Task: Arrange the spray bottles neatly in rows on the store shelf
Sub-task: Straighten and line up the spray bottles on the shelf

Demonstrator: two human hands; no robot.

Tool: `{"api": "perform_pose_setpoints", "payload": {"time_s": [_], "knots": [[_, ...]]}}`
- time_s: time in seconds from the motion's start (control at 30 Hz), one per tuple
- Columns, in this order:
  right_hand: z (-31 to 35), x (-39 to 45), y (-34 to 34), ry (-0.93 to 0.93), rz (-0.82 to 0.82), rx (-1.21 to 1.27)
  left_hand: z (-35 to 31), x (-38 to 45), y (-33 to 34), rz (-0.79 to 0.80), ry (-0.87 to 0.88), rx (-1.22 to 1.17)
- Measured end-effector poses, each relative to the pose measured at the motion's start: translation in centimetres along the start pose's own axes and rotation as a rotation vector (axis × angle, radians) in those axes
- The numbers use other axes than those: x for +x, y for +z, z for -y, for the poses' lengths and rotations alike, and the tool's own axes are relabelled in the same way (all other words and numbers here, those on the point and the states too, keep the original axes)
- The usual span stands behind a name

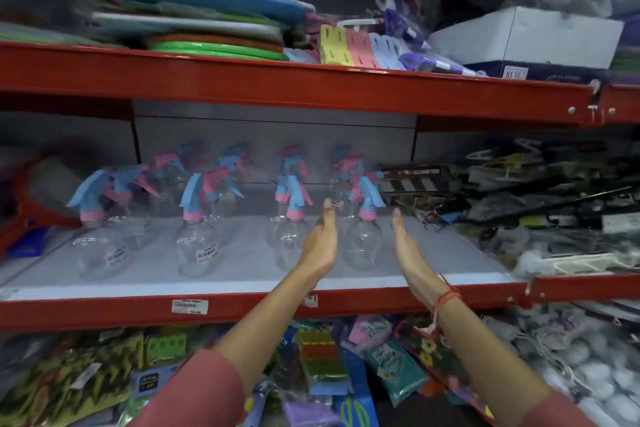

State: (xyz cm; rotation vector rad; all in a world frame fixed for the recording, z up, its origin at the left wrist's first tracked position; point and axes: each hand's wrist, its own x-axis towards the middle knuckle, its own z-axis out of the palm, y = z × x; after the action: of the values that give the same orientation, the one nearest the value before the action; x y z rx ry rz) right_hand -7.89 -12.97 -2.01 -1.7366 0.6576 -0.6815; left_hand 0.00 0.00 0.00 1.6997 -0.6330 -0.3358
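Several clear spray bottles with blue and pink trigger heads stand in rows on the middle shelf (242, 267), which has a grey top and a red front edge. The front row runs from a bottle at far left (98, 246) to one at right (362, 239). More stand behind them, blurred. My left hand (320, 243) and my right hand (408, 246) reach in flat, palms facing each other, on either side of the right front bottle. Neither hand touches it. Both hands hold nothing.
Dark packaged hardware and a striped box (415, 180) crowd the shelf just right of the bottles. The upper red shelf (294, 83) holds stacked mats and a white box. Packaged goods (322, 357) fill the lower shelf beneath my arms.
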Motion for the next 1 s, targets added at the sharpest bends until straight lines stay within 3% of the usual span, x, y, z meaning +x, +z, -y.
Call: {"api": "perform_pose_setpoints", "payload": {"time_s": [0.13,0.27,1.0], "knots": [[-1.0,1.4,-0.1,0.083,0.175,0.091,0.4,1.4,0.4,0.092,-0.083,-0.120],[-0.7,1.4,-0.1,0.084,0.223,0.166,0.9,1.3,0.8,0.215,-0.121,-0.148],[-2.1,-4.0,-2.8,0.066,0.220,0.056,1.4,-3.1,-0.1,0.362,-0.106,-0.093]]}}
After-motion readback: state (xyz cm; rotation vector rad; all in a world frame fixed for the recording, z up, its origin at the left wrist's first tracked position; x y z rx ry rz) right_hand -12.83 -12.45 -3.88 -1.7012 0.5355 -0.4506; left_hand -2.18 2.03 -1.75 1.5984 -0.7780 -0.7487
